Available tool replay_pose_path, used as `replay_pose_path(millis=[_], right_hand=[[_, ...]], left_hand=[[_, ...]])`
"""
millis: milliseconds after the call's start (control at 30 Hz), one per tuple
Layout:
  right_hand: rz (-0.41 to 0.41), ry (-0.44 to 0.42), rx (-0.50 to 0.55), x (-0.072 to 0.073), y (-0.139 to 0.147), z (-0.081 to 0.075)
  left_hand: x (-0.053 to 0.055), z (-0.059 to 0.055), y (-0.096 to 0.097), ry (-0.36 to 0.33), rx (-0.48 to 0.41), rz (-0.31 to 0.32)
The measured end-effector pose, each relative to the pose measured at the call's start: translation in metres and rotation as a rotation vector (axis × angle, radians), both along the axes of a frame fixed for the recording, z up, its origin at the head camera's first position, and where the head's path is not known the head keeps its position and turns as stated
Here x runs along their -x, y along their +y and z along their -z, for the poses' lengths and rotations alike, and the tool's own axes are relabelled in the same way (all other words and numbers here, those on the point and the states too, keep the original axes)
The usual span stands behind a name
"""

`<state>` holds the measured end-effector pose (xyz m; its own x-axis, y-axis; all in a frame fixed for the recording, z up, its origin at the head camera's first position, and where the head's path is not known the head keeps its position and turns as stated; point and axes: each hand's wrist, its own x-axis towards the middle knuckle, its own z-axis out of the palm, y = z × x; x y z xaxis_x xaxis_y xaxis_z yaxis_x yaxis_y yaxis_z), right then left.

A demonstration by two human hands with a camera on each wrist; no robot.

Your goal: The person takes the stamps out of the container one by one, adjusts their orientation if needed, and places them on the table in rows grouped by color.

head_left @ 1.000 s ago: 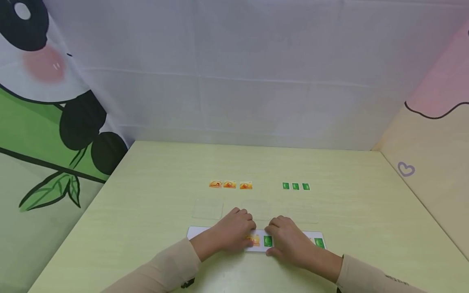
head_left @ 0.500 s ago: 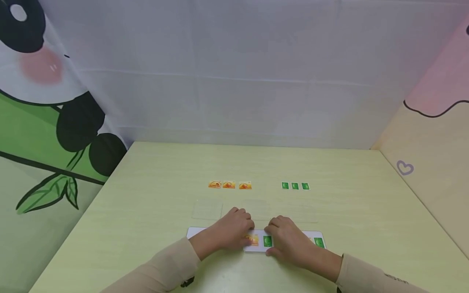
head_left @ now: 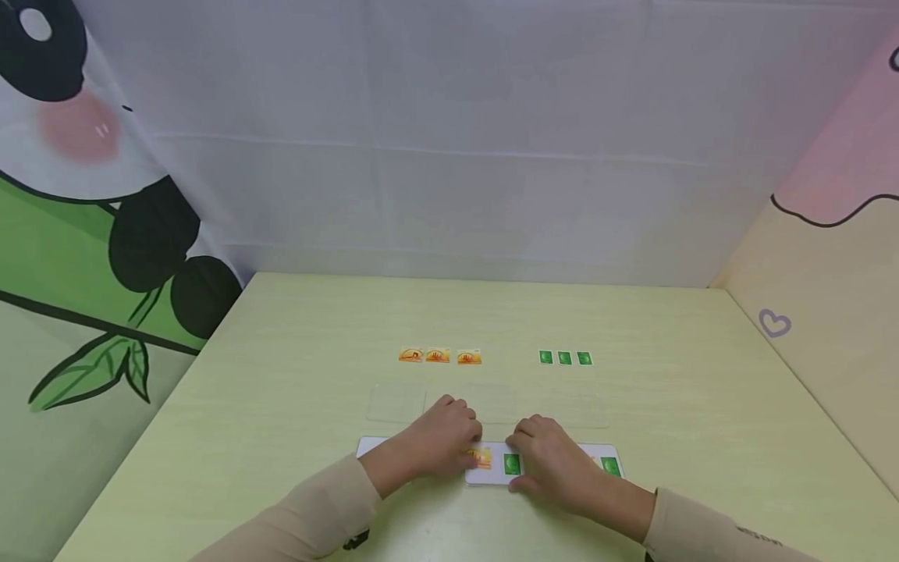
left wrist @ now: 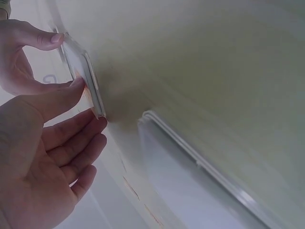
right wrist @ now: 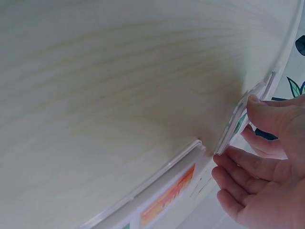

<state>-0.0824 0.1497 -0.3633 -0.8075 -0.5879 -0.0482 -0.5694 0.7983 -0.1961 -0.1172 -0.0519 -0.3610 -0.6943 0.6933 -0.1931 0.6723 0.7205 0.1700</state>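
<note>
A white card in a clear case [head_left: 497, 471] lies on the table between my hands in the head view. It bears an orange picture [head_left: 483, 458] and a green one [head_left: 512, 464]. My left hand [head_left: 444, 441] pinches its left end, thumb on the near edge and fingers at the far edge. At its right end, my right hand [head_left: 555, 460] pinches it the same way. Another white cased card [head_left: 369, 446] lies partly under my left wrist. A third cased card [head_left: 597, 449] is partly hidden by my right hand and shows a green picture at its right.
Several clear flat rectangles [head_left: 396, 403] lie just behind the hands on the table [head_left: 309, 375]. Farther back are a row of orange pictures [head_left: 438, 355] and a row of green ones [head_left: 565, 358]. A pale cloth wall [head_left: 477, 211] stands behind the table, with printed side panels.
My left hand has shifted slightly left, and the middle card's left end shows a little farther left. My right hand stays nearly still. The head view has shifted slightly.
</note>
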Motion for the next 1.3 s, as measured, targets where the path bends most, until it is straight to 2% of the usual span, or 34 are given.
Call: replay_pose_path(millis=[600,967,1300], right_hand=[[-0.017,0.035,0.009,-0.0023,0.0008,0.0019],[-0.020,0.031,-0.004,-0.0022,0.0013,0.0002],[-0.023,0.021,0.000,-0.0017,0.0013,-0.0007]], left_hand=[[0.0025,-0.0001,-0.0036,0.000,-0.011,-0.009],[0.0043,0.0020,-0.0032,-0.046,-0.037,-0.039],[0.0044,0.0007,-0.0034,-0.058,-0.044,-0.052]])
